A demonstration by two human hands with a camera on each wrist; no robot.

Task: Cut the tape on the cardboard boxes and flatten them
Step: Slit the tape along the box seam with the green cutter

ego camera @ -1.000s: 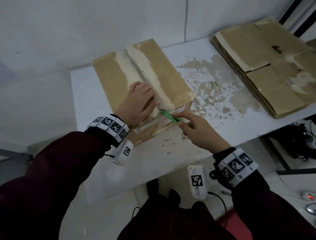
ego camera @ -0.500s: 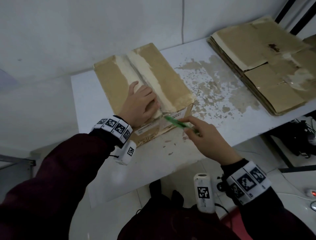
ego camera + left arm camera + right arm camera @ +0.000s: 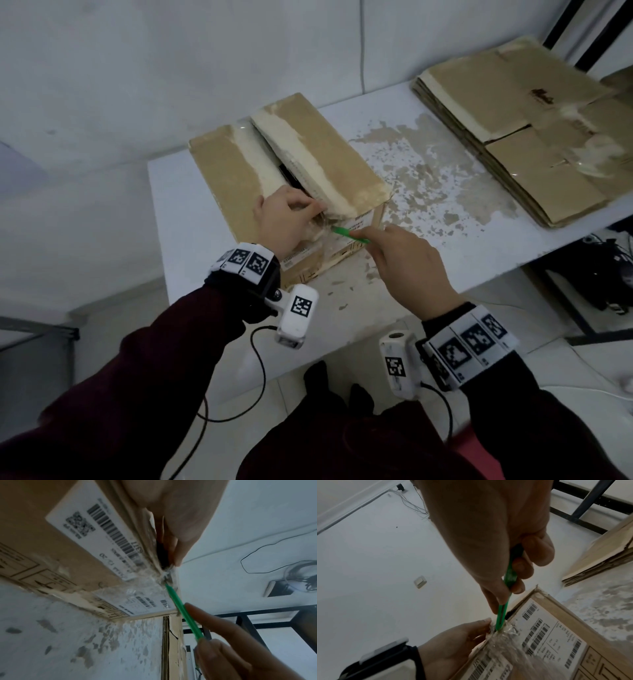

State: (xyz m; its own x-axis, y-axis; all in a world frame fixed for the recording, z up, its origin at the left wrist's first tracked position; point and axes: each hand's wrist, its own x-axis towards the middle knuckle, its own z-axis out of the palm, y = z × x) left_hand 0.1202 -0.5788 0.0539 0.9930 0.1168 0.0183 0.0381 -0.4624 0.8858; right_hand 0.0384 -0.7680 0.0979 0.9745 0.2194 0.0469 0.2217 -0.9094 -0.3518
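A brown cardboard box (image 3: pixel 226 171) with torn pale strips along its top seam stands on the white table (image 3: pixel 394 274). Its right top flap (image 3: pixel 318 154) is raised, leaving a dark gap at the seam. My left hand (image 3: pixel 287 219) curls its fingers into the near end of that seam and grips the edge of the left flap (image 3: pixel 147 524). My right hand (image 3: pixel 407 260) holds a thin green cutter (image 3: pixel 349 233). The cutter's tip (image 3: pixel 167 585) sits in crumpled clear tape (image 3: pixel 506 630) at the box's near top edge, above the barcode labels (image 3: pixel 537 628).
A stack of flattened cardboard boxes (image 3: pixel 534 144) lies on the table's right part. Between the stack and the box the tabletop shows worn, peeling patches (image 3: pixel 435 185). A white wall stands close behind. A dark frame and cables (image 3: pixel 603 274) sit under the table at right.
My left hand went from lying flat on the box top to hooking its fingers into the seam. The right flap has lifted. The cutter has moved to the tape on the near edge.
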